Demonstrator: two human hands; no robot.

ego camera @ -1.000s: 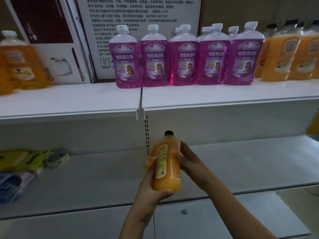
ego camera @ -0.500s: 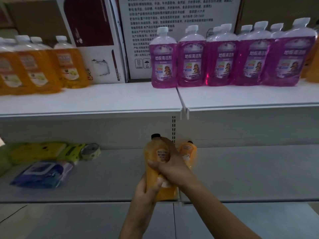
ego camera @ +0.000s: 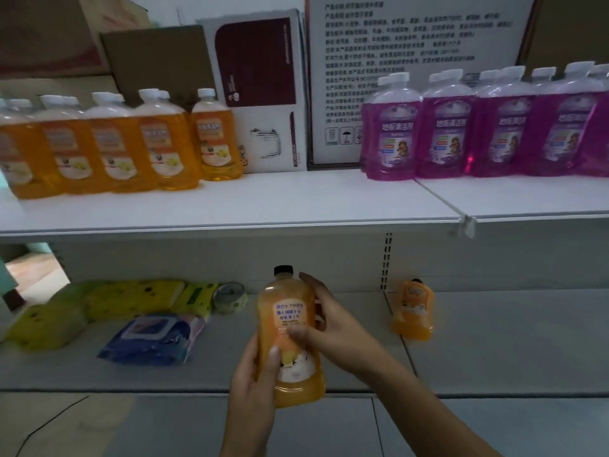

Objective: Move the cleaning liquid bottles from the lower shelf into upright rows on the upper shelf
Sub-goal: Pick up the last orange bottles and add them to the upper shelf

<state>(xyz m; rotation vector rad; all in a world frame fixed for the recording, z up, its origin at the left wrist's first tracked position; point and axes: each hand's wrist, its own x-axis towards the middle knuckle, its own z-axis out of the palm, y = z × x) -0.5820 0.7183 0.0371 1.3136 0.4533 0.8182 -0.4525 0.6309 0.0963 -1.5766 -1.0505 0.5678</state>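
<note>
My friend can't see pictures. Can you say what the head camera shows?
Two hands, left hand and right hand, hold an upright orange bottle with a black cap before a lower shelf, where another orange bottle stands. On the upper shelf stand orange bottles and purple bottles.

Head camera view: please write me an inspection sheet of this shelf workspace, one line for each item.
Surface: white upper shelf with free space in the middle; grey lower shelf below.
Job's things: black-capped orange bottle held upright in front of the lower shelf; second orange bottle on the lower shelf; white-capped orange bottles and purple bottles upright in rows above.
Clutter: yellow sponge packs, blue wipes pack, tape roll.
Hands: left hand and right hand both grip the held bottle.
Cables: nothing seen.
Surroundings: cardboard boxes behind the rows.
</note>
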